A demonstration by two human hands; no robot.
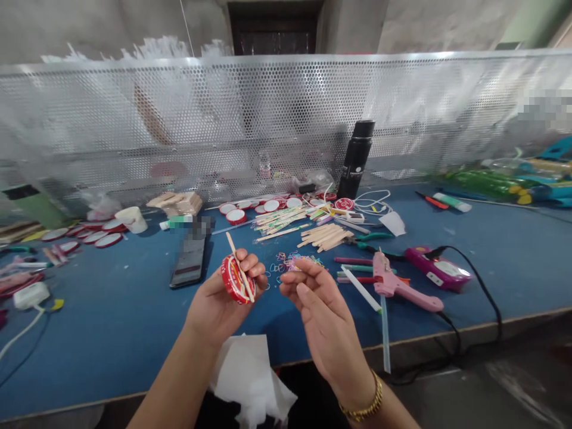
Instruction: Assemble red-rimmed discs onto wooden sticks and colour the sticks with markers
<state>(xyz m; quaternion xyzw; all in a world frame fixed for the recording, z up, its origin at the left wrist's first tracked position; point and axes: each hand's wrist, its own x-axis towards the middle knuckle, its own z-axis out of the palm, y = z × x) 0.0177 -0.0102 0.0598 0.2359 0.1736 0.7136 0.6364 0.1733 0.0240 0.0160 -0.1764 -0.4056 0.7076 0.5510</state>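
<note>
My left hand is closed around a red jar lid, tilted so its printed top faces me. Across that top lies a wooden craft stick, sticking out past the rim at both ends. To the right, my right hand is raised over the table with its fingers loosely bent and apart, and no object shows in it. A gold bracelet circles the right wrist. Just beyond the fingers, small coloured clips or rings lie in a loose heap on the blue table.
A pink hot glue gun with a dark cord lies at right beside a purple device. Craft sticks and more lids spread behind. A phone lies left; a black bottle stands by the perforated metal screen.
</note>
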